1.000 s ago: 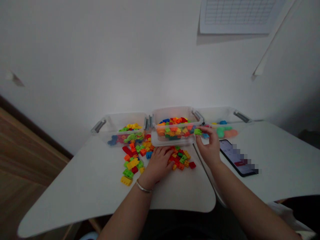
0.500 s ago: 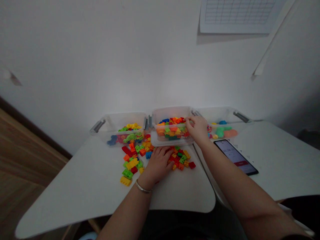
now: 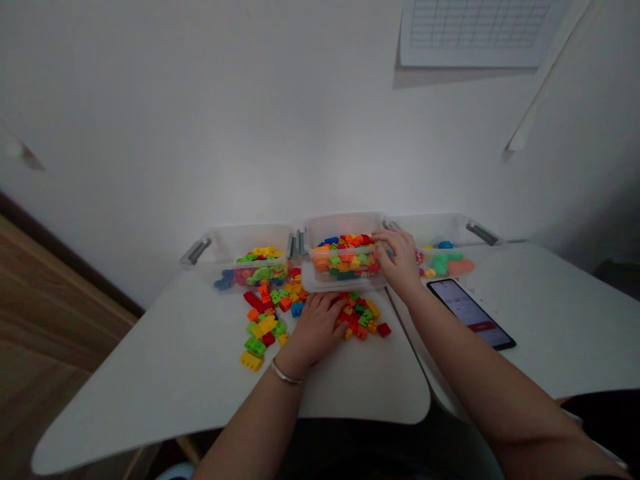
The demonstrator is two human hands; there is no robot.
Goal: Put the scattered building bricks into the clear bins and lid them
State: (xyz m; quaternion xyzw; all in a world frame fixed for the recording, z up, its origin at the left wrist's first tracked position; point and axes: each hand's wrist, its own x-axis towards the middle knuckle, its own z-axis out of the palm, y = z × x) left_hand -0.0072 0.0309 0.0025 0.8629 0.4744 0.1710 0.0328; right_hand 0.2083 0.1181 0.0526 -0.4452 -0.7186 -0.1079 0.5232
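Observation:
Loose toy building blocks (image 3: 263, 327) in red, orange, yellow, green and blue lie spread over the white table. My left hand (image 3: 320, 320) rests on this pile with its fingers stretched out over the blocks. Behind it stands a clear plastic box (image 3: 345, 220) filled with similar blocks (image 3: 350, 248). At the right end of that box is my right hand (image 3: 401, 262), thumb and fingers apart around the rim. I see nothing held in it, though the palm side is partly hidden.
A second clear box (image 3: 250, 233) with colourful pieces stands to the left, a third (image 3: 425, 223) to the right. A phone (image 3: 473, 313) lies beside my right forearm. The white table (image 3: 165, 360) has a seam on the right; the wall is close behind the boxes.
My right hand has moved slightly right, and its thumb and fingers have spread from a closer pinch at the box's rim. My left hand stays on the pile.

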